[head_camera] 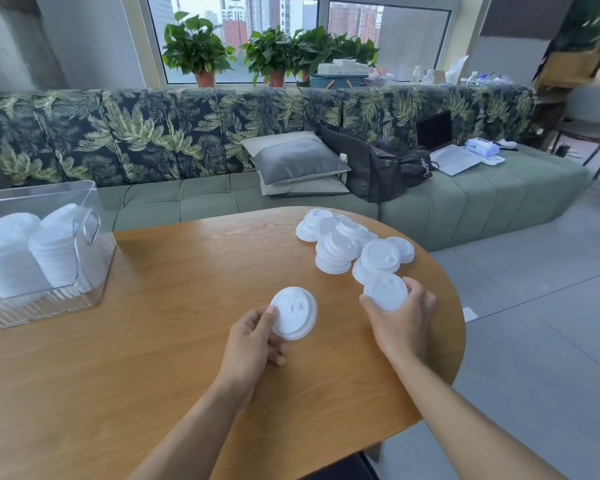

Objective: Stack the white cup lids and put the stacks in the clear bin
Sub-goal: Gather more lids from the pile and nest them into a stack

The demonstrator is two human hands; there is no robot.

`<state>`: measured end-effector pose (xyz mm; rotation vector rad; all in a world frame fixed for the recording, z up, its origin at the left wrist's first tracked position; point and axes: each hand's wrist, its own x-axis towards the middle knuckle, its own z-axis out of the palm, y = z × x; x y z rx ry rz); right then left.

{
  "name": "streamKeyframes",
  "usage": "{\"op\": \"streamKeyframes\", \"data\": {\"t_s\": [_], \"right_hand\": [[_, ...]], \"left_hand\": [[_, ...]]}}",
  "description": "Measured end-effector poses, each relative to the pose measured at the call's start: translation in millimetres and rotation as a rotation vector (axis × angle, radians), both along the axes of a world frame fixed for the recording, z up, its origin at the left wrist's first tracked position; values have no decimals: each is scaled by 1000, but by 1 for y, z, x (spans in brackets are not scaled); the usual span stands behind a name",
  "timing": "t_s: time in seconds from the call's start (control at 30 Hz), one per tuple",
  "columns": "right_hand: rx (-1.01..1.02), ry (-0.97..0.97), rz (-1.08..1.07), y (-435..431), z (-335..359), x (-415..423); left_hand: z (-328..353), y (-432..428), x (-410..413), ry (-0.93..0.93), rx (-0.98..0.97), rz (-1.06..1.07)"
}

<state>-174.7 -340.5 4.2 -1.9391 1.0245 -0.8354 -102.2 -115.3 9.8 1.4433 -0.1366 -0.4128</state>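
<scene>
**Remote view: a lid in each hand at the wooden table**

From my station I see the person's left hand pinching one white lid by its near-left rim, thumb on top; I cannot tell whether it rests on the table or is held just off it. The right hand curls thumb and fingers round the rim of a second lid at the near edge of the loose pile of lids on the table's right side. The hands are apart and their two lids do not touch. At far left the clear bin stands on the table with stacks of white lids inside, well apart from both hands. Behind runs a green sofa with grey pillows, a dark bag and an open laptop.
</scene>
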Motion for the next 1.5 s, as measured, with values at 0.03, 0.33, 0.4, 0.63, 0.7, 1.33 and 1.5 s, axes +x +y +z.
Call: {"op": "streamKeyframes", "data": {"t_s": [0.03,0.33,0.4,0.63,0.7,1.33,1.5], "right_hand": [[12,-39,43,10,0,1],[355,-112,488,104,5,18],[455,-148,536,120,5,25],[736,-245,601,163,13,38],[749,-230,610,170,16,38],[844,-259,814,178,8,36],[832,-241,838,176,9,35]], "left_hand": [[1,3,0,14,-9,2],[7,62,12,19,-43,162],[8,76,15,26,-47,195],[2,100,10,4,-124,267],[0,97,8,-20,-99,280],[-6,92,4,-100,-34,233],[-7,91,5,-124,-16,200]]}}
